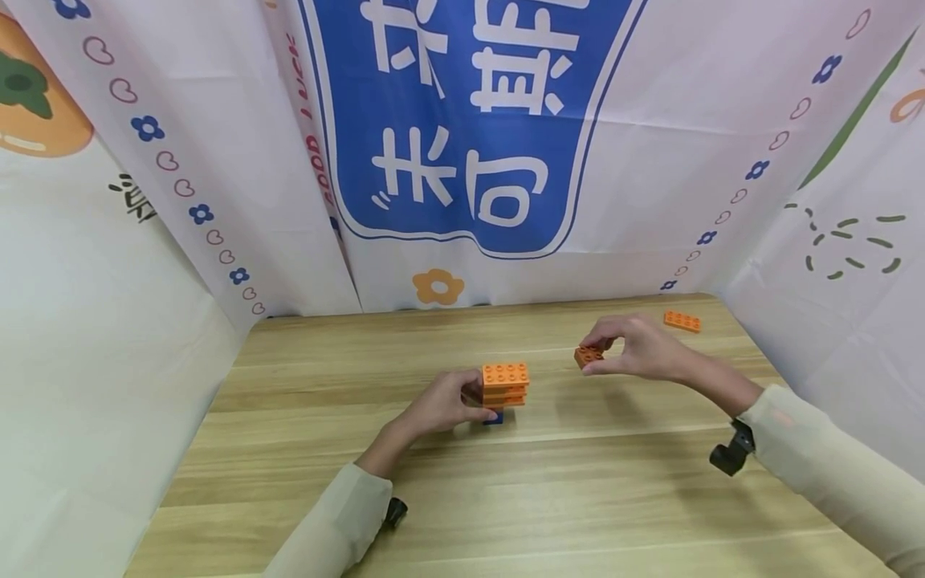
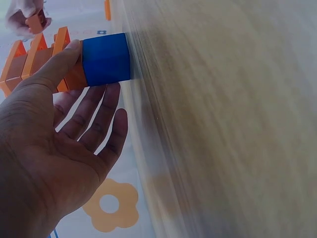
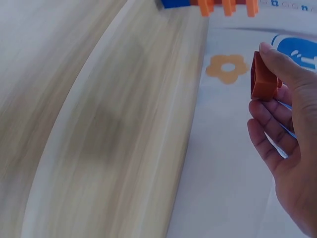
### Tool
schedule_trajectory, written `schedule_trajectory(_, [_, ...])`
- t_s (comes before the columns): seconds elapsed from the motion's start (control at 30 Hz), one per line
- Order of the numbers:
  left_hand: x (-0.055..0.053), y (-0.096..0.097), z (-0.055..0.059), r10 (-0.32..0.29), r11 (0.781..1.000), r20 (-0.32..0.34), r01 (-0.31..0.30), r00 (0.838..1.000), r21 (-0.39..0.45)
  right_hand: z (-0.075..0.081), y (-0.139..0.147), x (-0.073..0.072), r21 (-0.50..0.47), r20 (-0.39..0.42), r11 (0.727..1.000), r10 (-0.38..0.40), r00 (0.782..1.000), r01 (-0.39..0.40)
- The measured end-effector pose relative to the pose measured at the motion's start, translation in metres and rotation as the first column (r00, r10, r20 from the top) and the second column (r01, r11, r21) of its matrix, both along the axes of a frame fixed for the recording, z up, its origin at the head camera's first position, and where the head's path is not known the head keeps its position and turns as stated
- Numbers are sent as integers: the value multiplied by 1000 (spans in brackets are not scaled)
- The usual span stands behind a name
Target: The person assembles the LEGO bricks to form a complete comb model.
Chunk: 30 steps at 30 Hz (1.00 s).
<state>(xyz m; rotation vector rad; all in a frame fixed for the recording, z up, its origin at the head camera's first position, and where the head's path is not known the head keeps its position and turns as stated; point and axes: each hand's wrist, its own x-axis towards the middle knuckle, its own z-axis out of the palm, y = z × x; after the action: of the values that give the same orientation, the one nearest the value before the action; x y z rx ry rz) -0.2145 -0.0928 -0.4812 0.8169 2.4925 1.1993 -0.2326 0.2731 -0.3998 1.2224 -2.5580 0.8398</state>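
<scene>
Near the middle of the table stands a tower of toy building bricks, with wide orange bricks alternating with narrower brown-orange ones above a blue brick at the bottom. My left hand holds the tower low down from its left side, thumb on the near face and fingers behind. To the right, above the table, my right hand pinches a small brown-orange brick between thumb and fingers. Its studs face up in the head view. A gap separates this brick from the tower.
A flat orange brick lies at the table's back right, beyond my right hand. The wooden table is enclosed by a printed white cloth at the back and on both sides.
</scene>
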Motion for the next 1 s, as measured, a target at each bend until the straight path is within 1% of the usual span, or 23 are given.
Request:
schedule_trajectory(0.27, [1,0,1,5,1000,8,-5,1000,1,6,-19,2,-41,7,998,52,999,-51])
schedule_trajectory(0.6, [0,0,1,6,1000,13,-7,1000,12,13,-46,3,-85,-38,989,117,992,-120])
schedule_trajectory(0.7, [0,0,1,8,1000,11,-8,1000,14,15,-54,5,-94,-42,988,122,992,-126])
schedule_trajectory(1.0, [0,1,1,2,1000,12,-2,1000,11,12,-78,10,-91,-39,989,112,993,-115])
